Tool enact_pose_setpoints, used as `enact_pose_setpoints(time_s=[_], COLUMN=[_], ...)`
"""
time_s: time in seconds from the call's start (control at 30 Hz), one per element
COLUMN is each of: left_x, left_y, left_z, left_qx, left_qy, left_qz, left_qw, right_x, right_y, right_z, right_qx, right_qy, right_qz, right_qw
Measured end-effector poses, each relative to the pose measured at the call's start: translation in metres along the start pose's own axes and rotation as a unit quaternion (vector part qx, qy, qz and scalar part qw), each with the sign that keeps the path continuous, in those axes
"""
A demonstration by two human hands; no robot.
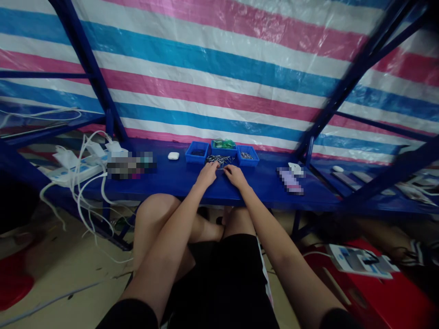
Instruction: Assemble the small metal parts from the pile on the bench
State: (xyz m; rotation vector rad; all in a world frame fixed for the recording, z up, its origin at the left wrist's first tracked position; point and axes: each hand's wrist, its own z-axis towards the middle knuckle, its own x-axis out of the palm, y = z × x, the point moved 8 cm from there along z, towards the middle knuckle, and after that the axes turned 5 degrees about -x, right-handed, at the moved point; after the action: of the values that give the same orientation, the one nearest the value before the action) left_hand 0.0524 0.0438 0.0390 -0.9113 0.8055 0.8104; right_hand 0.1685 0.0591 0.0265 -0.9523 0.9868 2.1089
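My left hand point(207, 174) is just above the front part of the blue table, its fingers closed in a pinch. To its right, my right hand point(234, 175) is also pinched closed. A thin, pale, stick-like piece point(221, 169) spans the gap between the fingertips of both hands; its exact kind is too small to make out. Right behind the hands lies a loose pile of thin silvery and dark pieces point(221, 159). Three small blue bins stand around that pile: a left bin point(190, 158) with dark contents, a middle bin point(214, 149) with green contents, and a right bin point(252, 162) with small pale pieces.
A white case point(173, 156) rests left of the bins. Power strips point(78, 172) with tangled white cables crowd the table's left end. A purple blurred item point(290, 181) and a white item point(295, 169) lie at right. Blue frame posts point(91, 59) flank a striped sheet point(212, 82).
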Motion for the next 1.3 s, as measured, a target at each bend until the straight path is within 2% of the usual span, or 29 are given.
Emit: enact_pose_setpoints(time_s=[0.17,0.37,0.63,0.8,1.1,1.3], left_x=[-0.006,0.003,0.002,0.002,0.005,0.002], left_y=[-0.002,-0.007,-0.009,-0.010,-0.005,-0.001], left_z=[-0.001,-0.002,-0.003,-0.003,-0.001,-0.001], left_qx=[-0.004,0.022,0.020,0.025,0.010,-0.020], left_qy=[-0.032,0.015,0.024,0.023,0.033,0.020], left_qz=[0.005,0.028,0.036,0.044,0.035,0.049], left_qw=[0.999,0.999,0.999,0.998,0.999,0.998], right_x=[-0.006,-0.010,-0.007,-0.002,-0.001,-0.009], right_y=[0.005,0.014,0.030,0.033,0.028,0.015], right_z=[-0.001,-0.004,-0.007,-0.007,-0.006,-0.006], right_qx=[0.001,-0.007,-0.040,-0.057,-0.049,0.000], right_qy=[-0.017,-0.028,-0.005,0.023,0.033,-0.034], right_qz=[0.002,-0.040,-0.152,-0.183,-0.119,-0.049], right_qw=[1.000,0.999,0.988,0.981,0.991,0.998])
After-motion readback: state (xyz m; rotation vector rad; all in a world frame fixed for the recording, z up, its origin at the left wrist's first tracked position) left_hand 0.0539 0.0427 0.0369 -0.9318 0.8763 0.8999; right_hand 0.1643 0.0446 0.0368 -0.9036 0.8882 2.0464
